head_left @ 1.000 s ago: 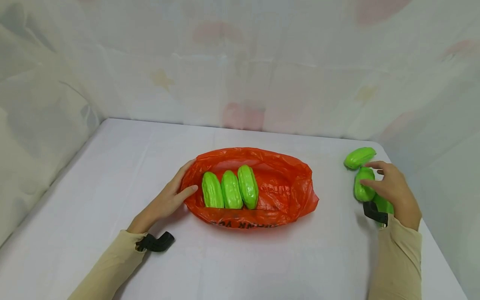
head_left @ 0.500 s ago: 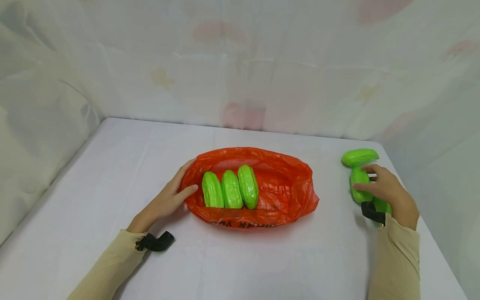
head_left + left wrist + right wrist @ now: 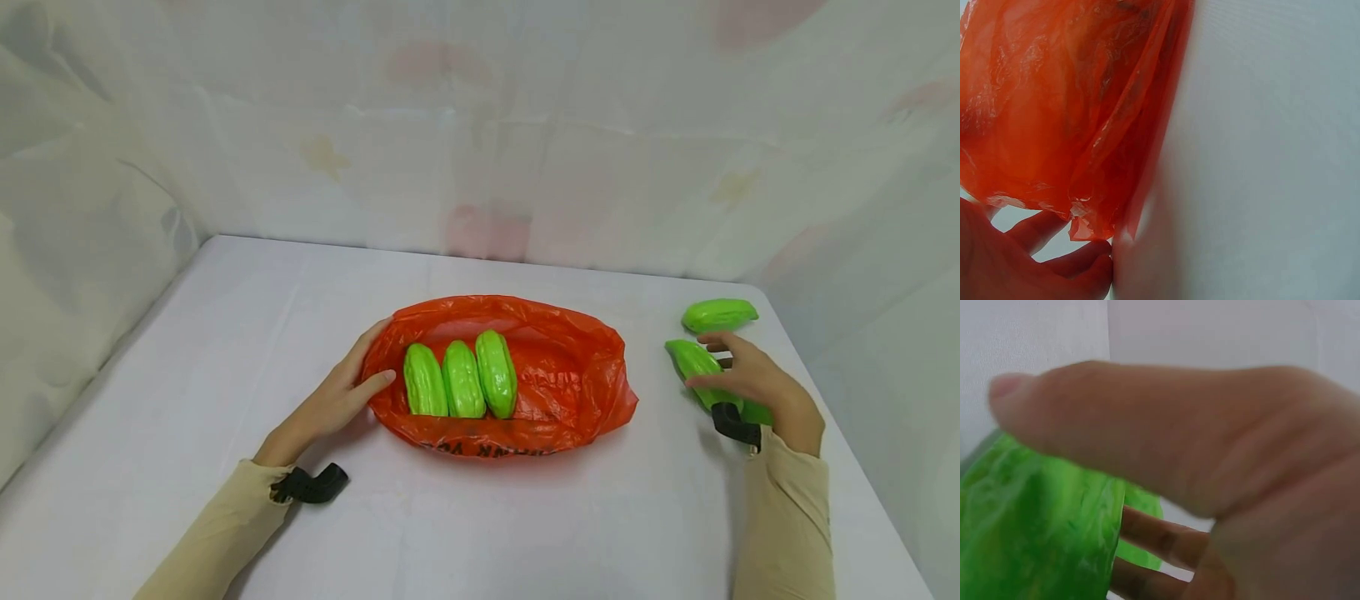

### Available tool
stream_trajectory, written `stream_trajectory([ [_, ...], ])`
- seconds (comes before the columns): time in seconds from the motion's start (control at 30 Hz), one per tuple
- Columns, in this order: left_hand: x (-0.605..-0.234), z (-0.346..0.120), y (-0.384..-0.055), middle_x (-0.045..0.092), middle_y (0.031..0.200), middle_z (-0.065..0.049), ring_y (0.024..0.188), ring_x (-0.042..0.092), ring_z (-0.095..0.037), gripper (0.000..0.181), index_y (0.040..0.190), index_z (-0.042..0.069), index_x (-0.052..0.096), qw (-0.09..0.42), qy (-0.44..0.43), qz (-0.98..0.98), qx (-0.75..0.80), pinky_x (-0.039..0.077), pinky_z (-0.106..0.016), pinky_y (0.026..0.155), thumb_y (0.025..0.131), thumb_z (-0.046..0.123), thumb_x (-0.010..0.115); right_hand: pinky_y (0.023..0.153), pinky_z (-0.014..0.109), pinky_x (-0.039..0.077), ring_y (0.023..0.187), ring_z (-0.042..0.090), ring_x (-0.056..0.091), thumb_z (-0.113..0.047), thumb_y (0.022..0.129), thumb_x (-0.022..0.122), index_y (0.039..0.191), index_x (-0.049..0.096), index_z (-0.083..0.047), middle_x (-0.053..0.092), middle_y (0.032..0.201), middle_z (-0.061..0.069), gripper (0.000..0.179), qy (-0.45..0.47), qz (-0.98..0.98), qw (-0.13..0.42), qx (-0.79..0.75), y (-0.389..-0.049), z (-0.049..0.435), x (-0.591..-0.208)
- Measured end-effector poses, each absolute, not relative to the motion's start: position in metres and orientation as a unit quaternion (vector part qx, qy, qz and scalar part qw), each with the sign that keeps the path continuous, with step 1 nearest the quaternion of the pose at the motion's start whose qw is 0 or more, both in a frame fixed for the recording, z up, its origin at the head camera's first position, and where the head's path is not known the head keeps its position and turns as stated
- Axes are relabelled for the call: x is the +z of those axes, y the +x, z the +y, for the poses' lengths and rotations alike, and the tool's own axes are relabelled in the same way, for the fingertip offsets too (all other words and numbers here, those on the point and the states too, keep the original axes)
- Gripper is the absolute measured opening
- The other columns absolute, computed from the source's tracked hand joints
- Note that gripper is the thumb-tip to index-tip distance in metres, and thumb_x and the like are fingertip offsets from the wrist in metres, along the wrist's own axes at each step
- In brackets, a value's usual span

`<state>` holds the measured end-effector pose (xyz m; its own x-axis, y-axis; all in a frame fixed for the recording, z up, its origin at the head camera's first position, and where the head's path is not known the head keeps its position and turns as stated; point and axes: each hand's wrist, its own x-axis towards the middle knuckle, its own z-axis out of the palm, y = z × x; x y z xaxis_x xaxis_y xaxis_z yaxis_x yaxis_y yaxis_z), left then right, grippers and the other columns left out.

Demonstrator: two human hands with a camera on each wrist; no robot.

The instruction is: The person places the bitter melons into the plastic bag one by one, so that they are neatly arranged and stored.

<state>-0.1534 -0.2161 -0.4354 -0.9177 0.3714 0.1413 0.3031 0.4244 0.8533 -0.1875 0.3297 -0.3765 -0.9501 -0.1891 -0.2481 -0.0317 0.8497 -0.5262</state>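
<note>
A red plastic bag (image 3: 592,350) lies with its mouth spread wide at the table's middle, and three ribbed green gourds (image 3: 462,382) sit side by side in its left part. My left hand (image 3: 337,404) holds the bag's left rim, thumb over the inside; the left wrist view shows its fingers along the outer plastic. At the right, my right hand (image 3: 761,383) grips another green gourd (image 3: 688,358) between thumb and fingers, its far end pointing up-left. This gourd (image 3: 1035,531) fills the lower left of the right wrist view.
Behind the right hand lies a single gourd (image 3: 720,315) near the table's back right corner. One more gourd (image 3: 756,413) shows partly below the right wrist. A white cloth covers the table (image 3: 480,533); patterned fabric (image 3: 480,125) hangs behind it.
My right hand has moved left with its gourd, which has swung from upright to slanted and come apart from the gourd behind. That rear gourd turned slightly. The left hand and bag stay put.
</note>
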Motion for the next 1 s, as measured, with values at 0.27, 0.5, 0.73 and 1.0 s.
stream_trajectory([
  [0.27, -0.435, -0.216, -0.153, 0.024, 0.164, -0.008, 0.148, 0.030, -0.035, 0.070, 0.160, 0.028, 0.013, 0.035, 0.200, 0.844, 0.497, 0.027, -0.062, 0.117, 0.102, 0.019, 0.052, 0.094, 0.060, 0.050, 0.121, 0.060, 0.047, -0.017, 0.084, 0.078, 0.142, 0.035, 0.012, 0.042, 0.137, 0.044, 0.078, -0.078, 0.949, 0.151, -0.266, -0.189, 0.327, -0.379],
  [0.5, -0.436, -0.216, -0.154, 0.024, 0.163, -0.009, 0.147, 0.032, -0.035, 0.070, 0.160, 0.028, 0.013, 0.034, 0.202, 0.844, 0.496, 0.028, -0.063, 0.116, 0.102, 0.020, 0.052, 0.096, 0.061, 0.049, 0.123, 0.060, 0.047, -0.019, 0.086, 0.076, 0.144, 0.036, 0.007, 0.043, 0.139, 0.041, 0.075, -0.082, 0.949, 0.146, -0.267, -0.191, 0.319, -0.377],
  [0.73, -0.435, -0.216, -0.153, 0.025, 0.163, -0.007, 0.147, 0.032, -0.032, 0.070, 0.159, 0.029, 0.014, 0.037, 0.199, 0.842, 0.500, 0.029, -0.060, 0.117, 0.102, 0.020, 0.053, 0.096, 0.062, 0.049, 0.124, 0.060, 0.045, -0.020, 0.089, 0.073, 0.148, 0.032, 0.005, 0.039, 0.142, 0.039, 0.076, -0.077, 0.948, 0.135, -0.279, -0.192, 0.313, -0.375],
  [1.0, -0.434, -0.216, -0.153, 0.024, 0.163, -0.008, 0.147, 0.031, -0.036, 0.069, 0.160, 0.027, 0.014, 0.034, 0.202, 0.842, 0.499, 0.027, -0.063, 0.116, 0.102, 0.018, 0.052, 0.097, 0.064, 0.047, 0.124, 0.059, 0.044, -0.021, 0.092, 0.071, 0.149, 0.030, 0.004, 0.037, 0.145, 0.037, 0.075, -0.089, 0.946, 0.109, -0.292, -0.191, 0.308, -0.371],
])
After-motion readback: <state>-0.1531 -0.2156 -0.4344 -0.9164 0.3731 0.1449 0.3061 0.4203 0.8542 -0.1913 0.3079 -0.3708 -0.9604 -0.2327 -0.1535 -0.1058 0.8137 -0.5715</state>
